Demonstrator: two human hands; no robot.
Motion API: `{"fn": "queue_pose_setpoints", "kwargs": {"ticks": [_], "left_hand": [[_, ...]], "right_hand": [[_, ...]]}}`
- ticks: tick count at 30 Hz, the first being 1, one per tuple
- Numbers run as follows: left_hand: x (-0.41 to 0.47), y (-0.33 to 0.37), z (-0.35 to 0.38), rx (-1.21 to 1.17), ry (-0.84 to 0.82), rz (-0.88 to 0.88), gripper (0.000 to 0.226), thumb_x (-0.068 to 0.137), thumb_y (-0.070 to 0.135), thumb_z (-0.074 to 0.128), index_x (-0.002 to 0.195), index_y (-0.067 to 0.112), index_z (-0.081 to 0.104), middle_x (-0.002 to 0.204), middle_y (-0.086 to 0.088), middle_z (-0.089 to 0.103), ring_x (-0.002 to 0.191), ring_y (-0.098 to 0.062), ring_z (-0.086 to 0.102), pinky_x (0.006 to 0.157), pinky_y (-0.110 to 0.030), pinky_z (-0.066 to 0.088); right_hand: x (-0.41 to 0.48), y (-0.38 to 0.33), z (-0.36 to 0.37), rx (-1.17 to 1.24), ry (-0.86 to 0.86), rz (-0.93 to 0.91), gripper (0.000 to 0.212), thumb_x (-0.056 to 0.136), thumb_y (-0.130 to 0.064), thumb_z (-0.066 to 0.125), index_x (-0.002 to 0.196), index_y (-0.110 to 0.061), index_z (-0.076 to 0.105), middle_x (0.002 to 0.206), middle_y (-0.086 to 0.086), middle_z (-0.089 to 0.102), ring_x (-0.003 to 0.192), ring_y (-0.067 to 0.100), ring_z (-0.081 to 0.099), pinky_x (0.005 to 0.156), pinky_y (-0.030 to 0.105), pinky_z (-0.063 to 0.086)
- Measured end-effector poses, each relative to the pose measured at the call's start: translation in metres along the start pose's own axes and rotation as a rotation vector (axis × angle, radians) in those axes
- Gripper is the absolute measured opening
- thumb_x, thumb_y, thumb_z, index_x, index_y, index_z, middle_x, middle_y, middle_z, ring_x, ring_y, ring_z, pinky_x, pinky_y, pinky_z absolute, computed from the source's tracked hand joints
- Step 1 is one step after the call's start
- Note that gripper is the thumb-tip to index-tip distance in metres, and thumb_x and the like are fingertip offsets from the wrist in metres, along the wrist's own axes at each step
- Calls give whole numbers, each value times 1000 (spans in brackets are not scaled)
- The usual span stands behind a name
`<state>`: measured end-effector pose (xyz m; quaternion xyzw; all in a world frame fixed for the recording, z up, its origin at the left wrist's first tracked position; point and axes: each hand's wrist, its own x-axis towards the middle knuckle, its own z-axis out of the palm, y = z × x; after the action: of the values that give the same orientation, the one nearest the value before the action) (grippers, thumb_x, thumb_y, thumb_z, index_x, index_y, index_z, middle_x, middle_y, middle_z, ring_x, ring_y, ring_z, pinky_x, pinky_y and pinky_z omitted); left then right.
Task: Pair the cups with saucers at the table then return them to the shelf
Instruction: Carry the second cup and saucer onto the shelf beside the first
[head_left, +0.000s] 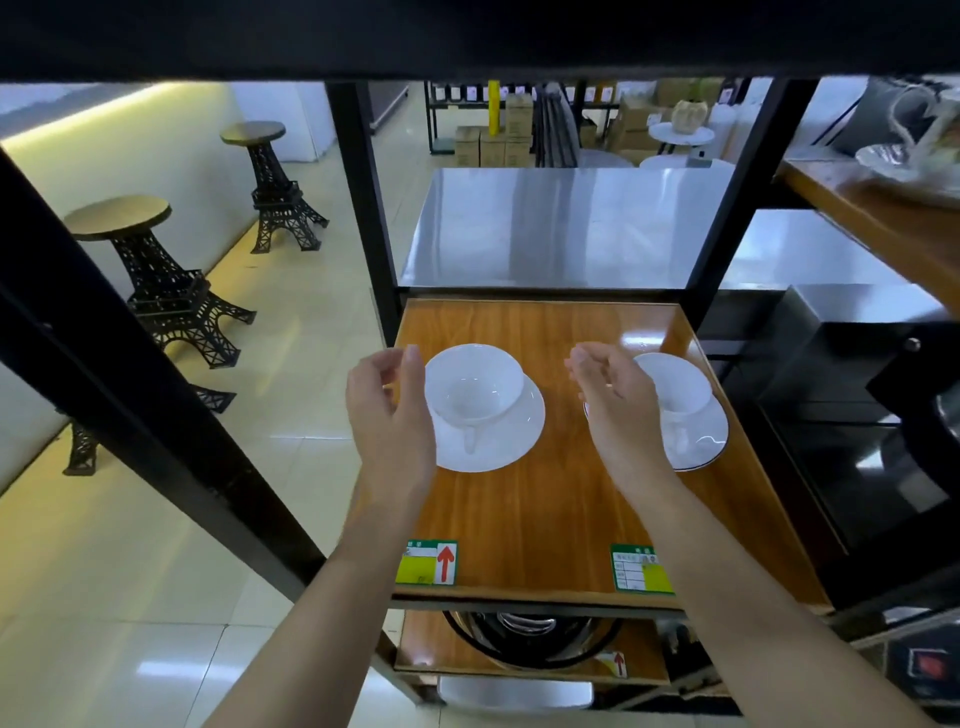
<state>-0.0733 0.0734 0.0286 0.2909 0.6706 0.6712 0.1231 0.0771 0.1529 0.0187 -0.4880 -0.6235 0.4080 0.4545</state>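
Observation:
Two white cups stand on white saucers on the wooden shelf (535, 519). The left cup (475, 382) sits on its saucer (511, 441) with its handle pointing toward me. The right cup (680, 384) rests on a dark-rimmed saucer (701, 447), partly hidden behind my right hand. My left hand (389, 410) hovers just left of the left cup, fingers curled and apart, holding nothing. My right hand (615, 400) floats between the two sets, open and not gripping anything.
Black metal uprights (363, 208) frame the shelf on both sides. A steel table (561, 223) lies behind it. Lower shelves hold a black round appliance (530, 639). Two tower-shaped stools (156, 270) stand on the tiled floor at left. A black cabinet (857, 389) is at right.

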Motion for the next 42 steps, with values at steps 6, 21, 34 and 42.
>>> {"fn": "queue_pose_setpoints", "kwargs": {"ticks": [6,21,34,42], "left_hand": [[-50,17,46,67,-509,92,9,90,31,53,93,25,59,82,15,62,81,-7,60,72,-16,51],[-64,-16,119,162,-665,-519,30,94,21,52,121,9,47,84,-10,68,68,-19,69,69,-34,61],[-66,-20,118,148,-622,-530,28,93,12,52,120,9,47,88,-13,69,64,-17,69,62,-28,59],[-68,-22,111,102,-593,-529,25,93,13,53,117,9,49,82,-8,67,64,-16,69,62,-28,60]], "right_hand": [[17,13,-50,-119,300,1,25,92,-24,51,112,-15,62,100,-7,60,89,5,56,67,11,38],[10,75,-117,-311,286,359,34,92,-34,54,120,-16,57,87,6,66,51,16,57,48,23,43],[6,77,-114,-221,129,337,40,92,-27,56,130,-13,55,112,11,67,78,20,63,68,34,55],[0,68,-115,-219,65,310,42,92,-32,55,130,-14,55,123,11,63,109,27,59,94,49,51]]}}
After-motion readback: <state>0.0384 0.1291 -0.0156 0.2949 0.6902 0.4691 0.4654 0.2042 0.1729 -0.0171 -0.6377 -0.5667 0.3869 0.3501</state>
